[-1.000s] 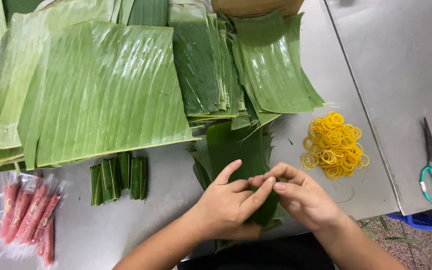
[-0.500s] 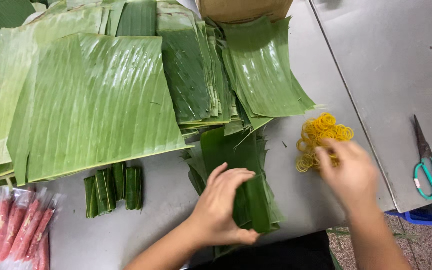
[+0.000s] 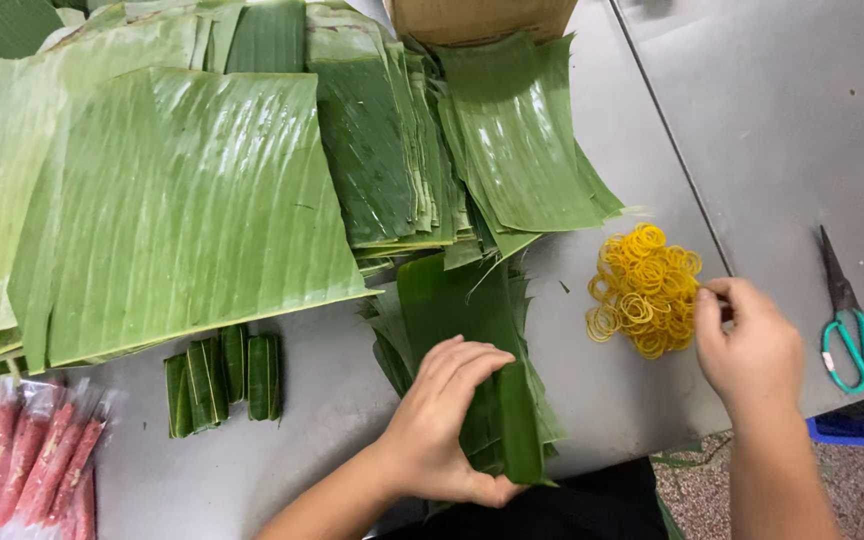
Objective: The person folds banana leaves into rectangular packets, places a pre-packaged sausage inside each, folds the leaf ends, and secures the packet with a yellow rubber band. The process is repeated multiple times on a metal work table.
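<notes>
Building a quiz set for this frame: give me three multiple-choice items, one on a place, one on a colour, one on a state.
1. Where does the pile of small rubber bands lie?
A. right of the folded dark green banana-leaf packet
B. on the big flat leaf sheets
C. beside the pink sausages

2. What colour are the handles of the scissors?
A. red
B. teal green
C. black

3. What is the left hand doing?
A. lifting a sausage
B. hanging free above the table
C. pressing flat on the folded dark green banana-leaf packet

Answers: 1 A, the yellow bands sit on the grey metal table to the packet's right, by the right hand. 2 B, the loops are teal green. 3 C, palm and fingers lie on the packet.
</notes>
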